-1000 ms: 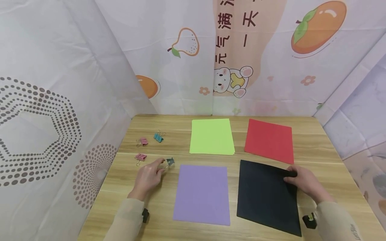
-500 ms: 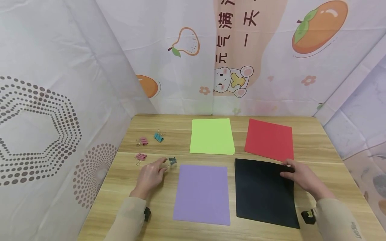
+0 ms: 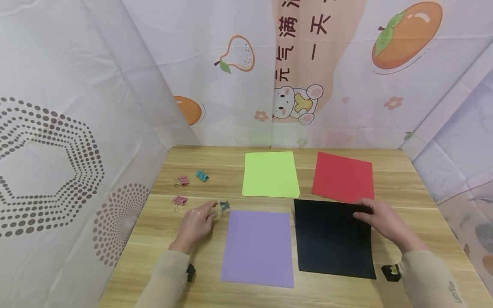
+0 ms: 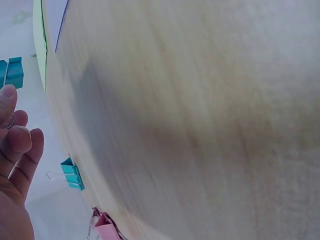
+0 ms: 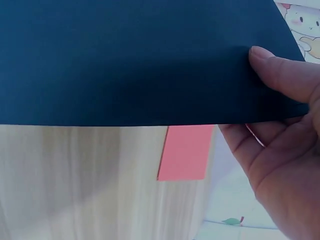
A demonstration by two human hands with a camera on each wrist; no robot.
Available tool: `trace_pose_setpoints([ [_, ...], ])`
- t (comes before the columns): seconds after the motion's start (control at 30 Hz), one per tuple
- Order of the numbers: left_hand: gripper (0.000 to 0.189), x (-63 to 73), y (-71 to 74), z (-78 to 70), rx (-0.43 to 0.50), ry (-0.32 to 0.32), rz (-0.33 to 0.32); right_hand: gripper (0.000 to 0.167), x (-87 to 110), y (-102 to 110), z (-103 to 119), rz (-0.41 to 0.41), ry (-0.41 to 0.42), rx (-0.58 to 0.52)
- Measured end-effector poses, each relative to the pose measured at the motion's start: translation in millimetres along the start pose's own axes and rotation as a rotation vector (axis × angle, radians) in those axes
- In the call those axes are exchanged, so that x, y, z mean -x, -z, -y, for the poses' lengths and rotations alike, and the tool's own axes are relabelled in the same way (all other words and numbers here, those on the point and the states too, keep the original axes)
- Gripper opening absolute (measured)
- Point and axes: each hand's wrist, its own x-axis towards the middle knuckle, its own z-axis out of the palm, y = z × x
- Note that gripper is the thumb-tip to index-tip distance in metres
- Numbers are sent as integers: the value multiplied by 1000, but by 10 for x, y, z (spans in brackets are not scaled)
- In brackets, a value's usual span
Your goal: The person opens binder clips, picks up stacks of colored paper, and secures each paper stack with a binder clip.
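Observation:
My left hand (image 3: 195, 224) pinches a teal binder clip (image 3: 224, 206) by its wire handles, just off the upper left corner of the purple paper (image 3: 258, 248). In the left wrist view the held clip (image 4: 12, 73) juts past the thumb. With my right hand (image 3: 381, 218) I grip a black paper (image 3: 333, 239) near its upper right corner, thumb on top and other fingers beneath. In the right wrist view the black paper (image 5: 125, 60) is raised above the table at the hand. Its far edge slightly overlaps the red paper (image 3: 343, 176).
A stack of lime green paper (image 3: 271, 174) lies at the back middle of the wooden table (image 3: 215, 265). Another teal binder clip (image 3: 202, 174) and two pink binder clips, one farther back (image 3: 182, 181) and one nearer (image 3: 179, 201), lie at the left. Printed curtains surround the table.
The black paper has moved left and slightly away from me with my right hand, toward the purple paper. My left hand has shifted slightly right with the clip. The other papers stay put.

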Motion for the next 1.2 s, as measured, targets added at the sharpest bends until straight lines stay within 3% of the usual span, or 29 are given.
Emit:
trace_pose_setpoints([
  [0.67,35,-119,-39,-230,26,-35,51,16,13,136,277,-73,54,8],
  [1.2,31,-188,-105,-332,33,-70,74,16,54,280,444,-226,166,10],
])
